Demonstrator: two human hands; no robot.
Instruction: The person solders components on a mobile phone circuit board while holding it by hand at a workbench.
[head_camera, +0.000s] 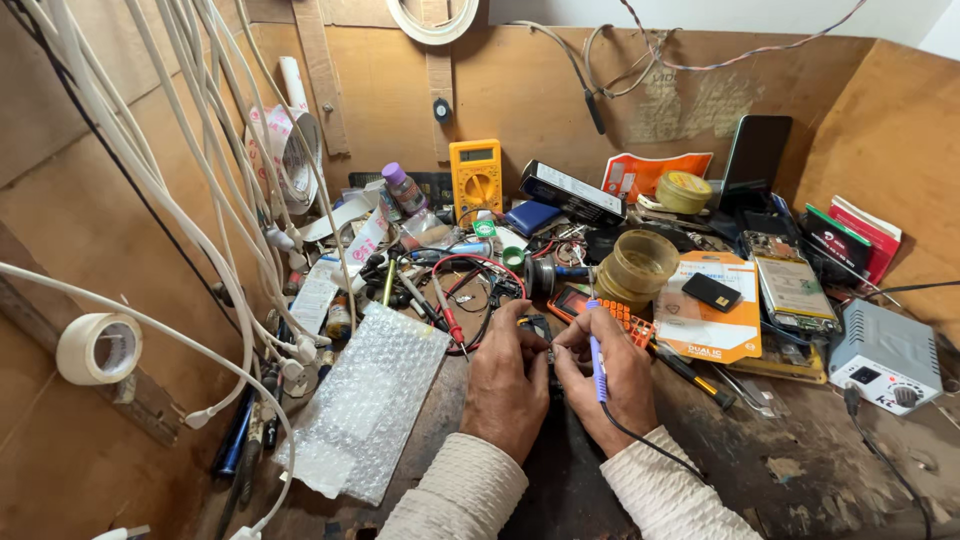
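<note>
My left hand (507, 385) and my right hand (608, 380) meet over the middle of a worn wooden bench (800, 470). Between their fingertips sits a small dark part (548, 352), mostly hidden by the fingers. A blue-handled soldering iron (595, 355) is gripped in my right hand, its black cord trailing back past my wrist. My left hand pinches the small part. Both cream knit sleeves show at the bottom.
A bubble wrap sheet (375, 400) lies left of my hands. Behind are a yellow multimeter (476, 178), red probe leads (450, 318), a yellow tub (636, 268), orange card packs (708, 305), and a grey soldering station (880, 358) right. White cables (200, 180) hang left beside a tape roll (98, 348).
</note>
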